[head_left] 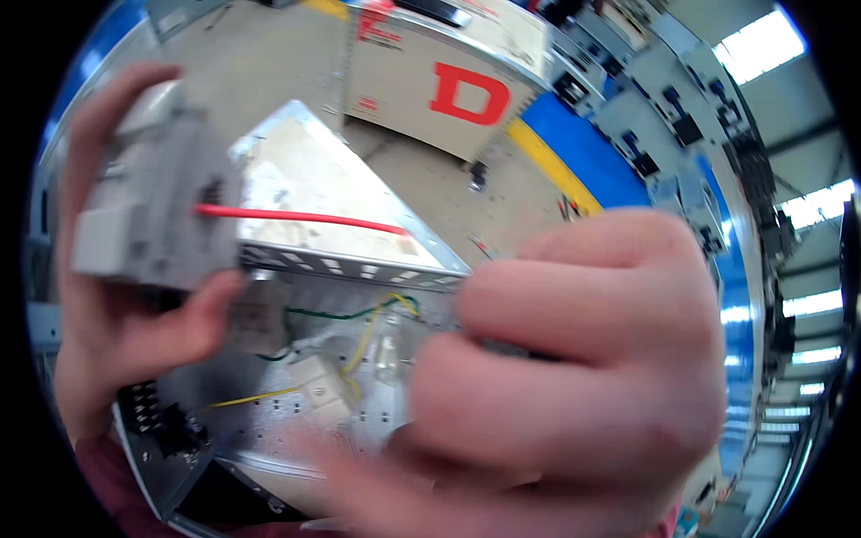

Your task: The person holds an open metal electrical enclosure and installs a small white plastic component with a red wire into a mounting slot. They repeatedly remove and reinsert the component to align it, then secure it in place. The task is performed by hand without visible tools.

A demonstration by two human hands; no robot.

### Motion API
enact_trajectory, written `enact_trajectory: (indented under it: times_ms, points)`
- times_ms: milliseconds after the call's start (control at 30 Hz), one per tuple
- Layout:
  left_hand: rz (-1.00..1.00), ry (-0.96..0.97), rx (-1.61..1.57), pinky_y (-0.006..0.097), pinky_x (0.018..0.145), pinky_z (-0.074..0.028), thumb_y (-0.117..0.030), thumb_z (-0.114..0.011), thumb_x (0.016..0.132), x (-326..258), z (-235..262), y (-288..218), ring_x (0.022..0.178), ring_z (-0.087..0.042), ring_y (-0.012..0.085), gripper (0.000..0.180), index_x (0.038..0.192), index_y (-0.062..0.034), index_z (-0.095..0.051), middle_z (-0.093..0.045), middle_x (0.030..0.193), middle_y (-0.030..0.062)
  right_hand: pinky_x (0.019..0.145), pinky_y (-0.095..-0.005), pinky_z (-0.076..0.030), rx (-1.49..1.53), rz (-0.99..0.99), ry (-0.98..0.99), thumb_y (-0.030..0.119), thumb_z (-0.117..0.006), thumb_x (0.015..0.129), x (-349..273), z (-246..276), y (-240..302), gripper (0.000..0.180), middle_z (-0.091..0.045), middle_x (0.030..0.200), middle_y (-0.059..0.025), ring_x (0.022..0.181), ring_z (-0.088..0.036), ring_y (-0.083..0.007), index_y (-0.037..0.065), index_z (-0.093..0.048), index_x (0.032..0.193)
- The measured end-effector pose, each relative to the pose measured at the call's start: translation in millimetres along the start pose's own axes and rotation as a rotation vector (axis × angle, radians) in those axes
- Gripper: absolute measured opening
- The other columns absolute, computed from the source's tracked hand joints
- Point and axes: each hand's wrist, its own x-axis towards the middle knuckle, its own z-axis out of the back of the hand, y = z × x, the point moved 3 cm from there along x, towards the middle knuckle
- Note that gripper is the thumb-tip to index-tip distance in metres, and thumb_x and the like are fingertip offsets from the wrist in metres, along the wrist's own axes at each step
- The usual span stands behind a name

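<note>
My left hand (112, 336) grips a grey, block-shaped electrical device (170, 202), thumb in front and fingers around its far side. From the device's face a red wire (300, 216) sticks out to the right, its far end loose. Close to the camera, my right hand (583, 359) is curled, its knuckles blurred; whatever its fingers enclose is hidden. Below both hands lies a perforated metal chassis (359, 269). Inside it are a white terminal block (321, 388), a yellow wire (256, 396) and a green wire (336, 315).
Beyond the chassis stands a large beige crate (386, 90) with red markings and a dark flat object (435, 11) on top. A yellow stripe (552, 166) borders a blue floor area (587, 148). Machines and benches line the hall at the right.
</note>
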Motion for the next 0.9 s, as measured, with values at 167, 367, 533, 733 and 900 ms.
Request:
enact_trajectory:
  times_ms: [167,367,533,733,900]
  points:
    - [-0.126,0.059,-0.065,0.041,0.100,-0.053,-0.028,-0.094,0.074,13,0,0,0.117,-0.065,0.0322,0.099,0.156,0.0000,-0.047,-0.059,0.144,0.0180,0.068,-0.0348,-0.050,0.105,0.215,0.186,0.020,-0.080,0.084,17,-5,-12,0.025,-0.058,0.086,-0.0022,0.081,-0.062,-0.0212,0.007,-0.072,0.104]
    - [-0.148,-0.011,-0.038,0.045,0.078,-0.052,-0.030,-0.090,0.080,11,7,-4,0.087,-0.071,0.0359,0.084,0.148,-0.0011,-0.049,-0.071,0.096,0.0123,0.084,-0.0361,-0.053,-0.030,0.086,0.604,0.029,-0.077,0.095,51,-37,38,0.043,-0.067,0.100,-0.0084,0.096,-0.068,-0.0256,-0.002,-0.068,0.123]
    - [-0.249,-0.153,-0.018,0.046,0.066,-0.058,-0.034,-0.086,0.082,9,-2,2,0.070,-0.075,0.0362,0.075,0.137,0.0059,-0.055,-0.073,0.075,0.0162,0.102,-0.0422,-0.053,-0.200,-0.043,0.801,0.039,-0.082,0.092,65,-83,51,0.062,-0.068,0.116,-0.0164,0.115,-0.066,-0.0330,-0.004,-0.064,0.132]
    - [-0.273,-0.136,-0.077,0.045,0.062,-0.058,-0.036,-0.085,0.082,6,-2,2,0.065,-0.075,0.0360,0.080,0.142,0.0083,-0.055,-0.074,0.074,0.0152,0.102,-0.0430,-0.053,-0.320,-0.141,0.814,0.045,-0.088,0.082,72,-95,59,0.062,-0.066,0.120,-0.0180,0.116,-0.065,-0.0344,-0.005,-0.067,0.114]
    - [-0.230,-0.032,-0.010,0.040,0.068,-0.057,-0.036,-0.085,0.083,6,-6,4,0.074,-0.075,0.0299,0.079,0.143,0.0069,-0.057,-0.074,0.081,0.0133,0.096,-0.0451,-0.057,-0.352,-0.190,0.676,0.043,-0.093,0.076,69,-104,62,0.068,-0.064,0.119,-0.0192,0.112,-0.068,-0.0363,-0.004,-0.063,0.114]
